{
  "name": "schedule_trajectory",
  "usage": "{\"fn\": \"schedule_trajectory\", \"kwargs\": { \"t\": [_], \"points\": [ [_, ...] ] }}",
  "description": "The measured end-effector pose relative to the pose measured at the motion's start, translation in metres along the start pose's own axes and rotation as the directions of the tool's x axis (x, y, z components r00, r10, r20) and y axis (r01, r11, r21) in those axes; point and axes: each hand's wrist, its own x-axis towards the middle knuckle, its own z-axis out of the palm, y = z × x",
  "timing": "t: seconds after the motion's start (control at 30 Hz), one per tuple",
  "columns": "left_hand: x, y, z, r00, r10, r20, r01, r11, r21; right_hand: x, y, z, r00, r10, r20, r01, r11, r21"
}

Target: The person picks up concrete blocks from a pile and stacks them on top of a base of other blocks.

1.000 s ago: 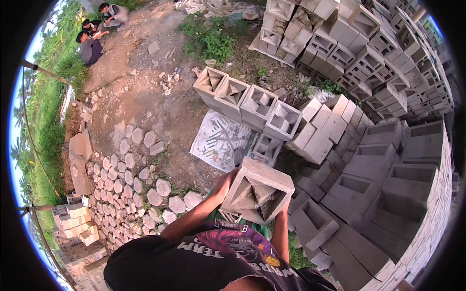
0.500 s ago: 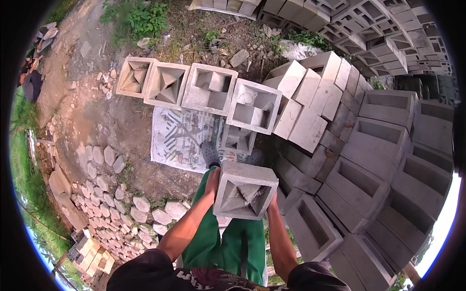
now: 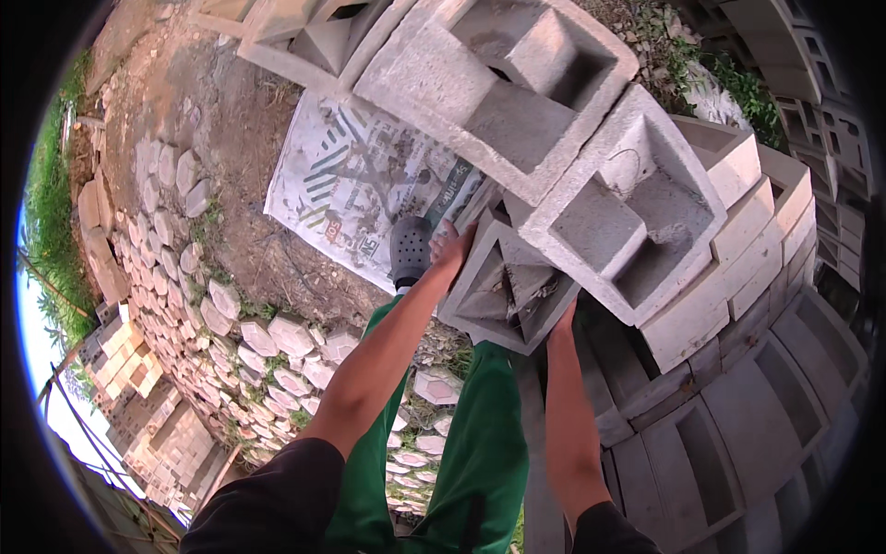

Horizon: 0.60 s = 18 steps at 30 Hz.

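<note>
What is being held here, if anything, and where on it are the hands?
A grey concrete vent block, gripped by its two opposite outer sides: left hand at its upper left edge, right hand at its right edge.

Hollow block [image 3: 510,294] — rough, matt grey concrete; printed sack [image 3: 369,185] beneath — creased woven plastic.

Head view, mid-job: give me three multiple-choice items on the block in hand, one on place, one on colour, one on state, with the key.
1. Where is the held block?
A. between both hands, beside the row of blocks
B. on the printed sheet
C. on the paving stones

2. What colour are the trousers?
A. blue
B. green
C. white

3. How is the block held?
A. left hand only
B. resting free
C. a hand on each side

Key: 1 A, it sits against the row of blocks. 2 B, plainly green. 3 C, left hand and right hand flank it.
</note>
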Motion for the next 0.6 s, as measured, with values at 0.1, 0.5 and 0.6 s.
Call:
{"fn": "schedule_trajectory", "kwargs": {
  "t": [0.1,0.5,0.6],
  "points": [
    [0.021,0.017,-0.005,1.000,0.020,0.010,-0.020,0.998,0.057,0.007,0.005,0.021,1.000,-0.021,-0.014,0.021,1.000,-0.003],
    [-0.006,-0.021,-0.030,0.944,0.179,0.278,-0.037,0.893,-0.449,-0.015,0.013,0.021,0.961,0.057,0.271,-0.060,0.998,0.004],
    [0.000,-0.051,-0.024,0.952,0.193,0.240,-0.060,0.880,-0.471,-0.031,0.019,0.018,0.983,0.017,0.182,-0.033,0.996,0.085]
  ]
}}
